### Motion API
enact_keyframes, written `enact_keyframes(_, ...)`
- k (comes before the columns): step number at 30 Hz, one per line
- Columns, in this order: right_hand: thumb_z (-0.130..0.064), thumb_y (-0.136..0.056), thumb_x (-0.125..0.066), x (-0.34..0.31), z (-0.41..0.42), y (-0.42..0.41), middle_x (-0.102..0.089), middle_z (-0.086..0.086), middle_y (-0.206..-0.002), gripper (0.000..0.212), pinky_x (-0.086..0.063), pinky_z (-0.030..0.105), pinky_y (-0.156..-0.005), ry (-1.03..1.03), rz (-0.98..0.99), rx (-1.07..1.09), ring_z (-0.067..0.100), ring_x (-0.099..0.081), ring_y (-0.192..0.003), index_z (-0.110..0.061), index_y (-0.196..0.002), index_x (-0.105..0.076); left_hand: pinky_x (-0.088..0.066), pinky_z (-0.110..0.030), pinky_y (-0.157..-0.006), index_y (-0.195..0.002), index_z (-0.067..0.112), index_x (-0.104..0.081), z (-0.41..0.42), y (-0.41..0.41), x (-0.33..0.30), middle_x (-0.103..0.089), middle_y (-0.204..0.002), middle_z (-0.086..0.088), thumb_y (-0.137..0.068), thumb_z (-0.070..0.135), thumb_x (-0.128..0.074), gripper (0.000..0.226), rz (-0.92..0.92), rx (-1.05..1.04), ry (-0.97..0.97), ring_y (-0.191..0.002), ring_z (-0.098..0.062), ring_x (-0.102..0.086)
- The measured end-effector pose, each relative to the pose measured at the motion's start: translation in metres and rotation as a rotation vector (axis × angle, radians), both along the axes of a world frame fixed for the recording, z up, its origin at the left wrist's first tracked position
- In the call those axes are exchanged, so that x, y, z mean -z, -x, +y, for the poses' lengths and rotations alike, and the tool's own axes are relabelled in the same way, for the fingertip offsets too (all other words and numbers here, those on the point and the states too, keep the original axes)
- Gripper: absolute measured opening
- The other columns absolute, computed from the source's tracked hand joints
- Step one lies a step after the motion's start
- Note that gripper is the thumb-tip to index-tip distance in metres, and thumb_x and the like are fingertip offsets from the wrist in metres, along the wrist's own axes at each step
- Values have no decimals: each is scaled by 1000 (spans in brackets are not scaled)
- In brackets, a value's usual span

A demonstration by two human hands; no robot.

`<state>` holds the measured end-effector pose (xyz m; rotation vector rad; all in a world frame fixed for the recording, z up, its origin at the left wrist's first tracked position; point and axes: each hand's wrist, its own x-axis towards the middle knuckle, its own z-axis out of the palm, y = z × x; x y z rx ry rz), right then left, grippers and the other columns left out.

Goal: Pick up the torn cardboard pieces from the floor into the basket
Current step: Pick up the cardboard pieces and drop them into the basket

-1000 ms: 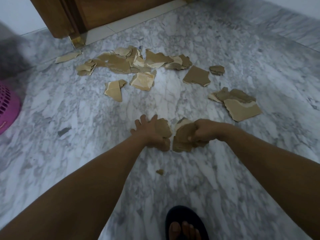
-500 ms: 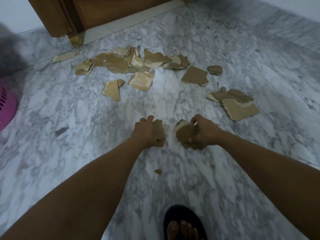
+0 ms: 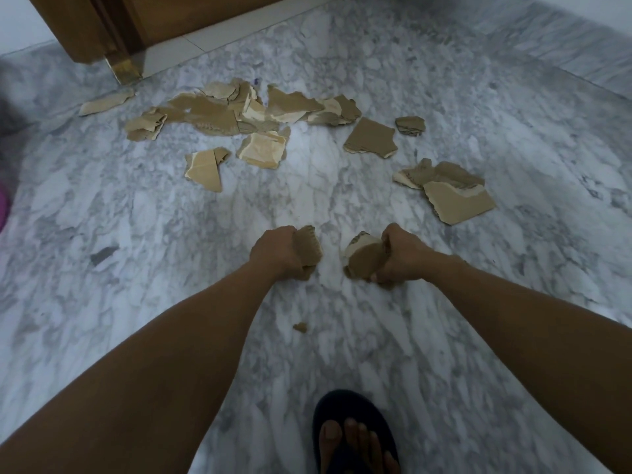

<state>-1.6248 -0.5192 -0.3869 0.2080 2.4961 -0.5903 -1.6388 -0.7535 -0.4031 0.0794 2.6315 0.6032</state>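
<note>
Each hand grips one torn piece of brown corrugated cardboard just above the floor: the left hand (image 3: 273,251) is clenched around a ragged-edged piece (image 3: 307,249), and the right hand (image 3: 403,256) is closed around a thicker, folded piece (image 3: 364,256). The two held pieces sit near each other but apart.

To do this step well, both fists should stay tight so the stiff scraps do not slip while they are carried left, toward the pink basket (image 3: 2,208), of which only a sliver shows at the left edge of the view. A tiny brown crumb of cardboard (image 3: 301,327) lies on the floor between the forearms and is easy to miss.

Many more torn cardboard pieces (image 3: 239,111) lie scattered farther off, with a separate pair (image 3: 451,193) to the right, so the task looks barely begun.

The floor is grey-veined white marble (image 3: 478,336). A brown wooden door (image 3: 171,18) stands beyond the pile, and a foot in a dark sandal (image 3: 355,436) is planted at the bottom.
</note>
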Motion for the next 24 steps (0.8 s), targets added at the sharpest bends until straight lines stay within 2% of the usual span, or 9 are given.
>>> enact_keyframes(2,-24,-65,-90,-3,7,-1,-51,6,-106,67,-44,32,-67,38,18,33,20,-52,-88,-13,-111,-43,-48,-28,-70,-96,20,-59,4,-3,-3,-64,-95,-1,-57,35,-86,50,32,13,16,-88,-22,-63)
enact_keyframes(7,-26,-76,-83,-13,42,0,-58,16,-126,66,-50,34,-87,-29,-16,214,31,-58,-113,1,-128,-54,-43,-27,-72,-101,20,-58,15,-9,-6,-57,-90,3,-60,32,-84,50,39,54,13,-88,-20,-60)
enact_keyframes(11,-21,-79,-81,-23,84,-9,-47,17,-140,72,-45,39,-97,-63,-70,358,33,-50,-126,2,-138,-46,-42,-26,-75,-107,17,-60,25,-13,-10,-55,-95,2,-58,28,-87,57,-28,130,-79,-89,-17,-55)
enact_keyframes(13,-23,-79,-81,-21,96,-17,-49,16,-140,73,-46,40,-97,-82,-128,370,34,-52,-125,1,-139,-47,-46,-27,-77,-108,15,-60,29,-17,-13,-56,-98,0,-58,24,-88,58,-71,177,-105,-94,-20,-58)
enact_keyframes(15,-25,-77,-83,-14,100,-24,-52,20,-135,73,-51,41,-90,-92,-138,433,35,-56,-115,2,-136,-50,-46,-28,-77,-110,14,-60,28,-21,-16,-57,-102,-2,-58,22,-88,60,-115,207,-118,-98,-21,-58)
enact_keyframes(16,-28,-76,-84,-11,99,-28,-48,21,-138,77,-51,42,-90,-111,-127,465,36,-53,-118,1,-137,-47,-44,-28,-77,-111,14,-59,27,-23,-17,-57,-104,-2,-58,21,-89,61,-134,217,-119,-97,-20,-56)
enact_keyframes(19,-36,-73,-85,-4,91,-38,-31,20,-149,92,-41,44,-106,-169,-128,496,36,-32,-136,-5,-144,-35,-42,-27,-75,-111,15,-58,21,-32,-19,-58,-110,-3,-57,22,-90,63,-151,242,-90,-95,-18,-54)
enact_keyframes(21,-31,-71,-87,-4,88,-39,-39,21,-145,93,-46,46,-101,-138,-56,532,38,-42,-131,-3,-144,-35,-42,-27,-77,-112,15,-58,18,-38,-19,-60,-113,-5,-56,22,-90,64,-149,241,-92,-98,-19,-55)
enact_keyframes(24,-20,-74,-85,-2,82,-43,-52,24,-130,83,-54,44,-85,-71,29,507,37,-57,-104,1,-139,-38,-44,-25,-78,-111,12,-61,9,-51,-20,-63,-112,-6,-58,19,-89,61,-140,222,-106,-100,-20,-58)
